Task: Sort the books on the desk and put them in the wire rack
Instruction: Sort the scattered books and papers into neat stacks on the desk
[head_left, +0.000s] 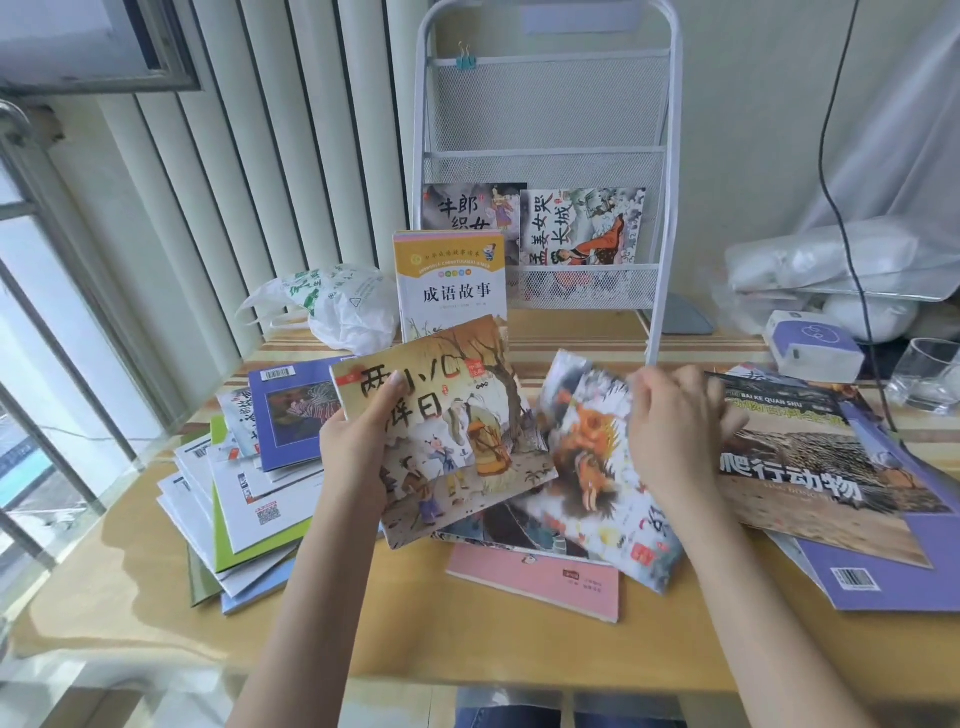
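Note:
My left hand (358, 441) grips a tan picture book (452, 431) by its left edge, lifted and tilted above the desk. My right hand (670, 426) lies on a white and orange picture book (587, 467), fingers curled at its upper edge. A white wire rack (545, 156) stands at the back with two picture books (582, 228) in its lowest pocket. An upright white and yellow book (452, 286) leans in front of the rack. A pink book (545, 577) lies flat below. A reptile book (810, 457) lies at the right, a pile of books (249, 478) at the left.
A white plastic bag (332, 306) sits behind the left pile. At the back right are a small white and purple box (810, 348), a drinking glass (930, 374), bagged white items (831, 265) and a hanging black cable (847, 208). The desk's front edge (467, 670) is near me.

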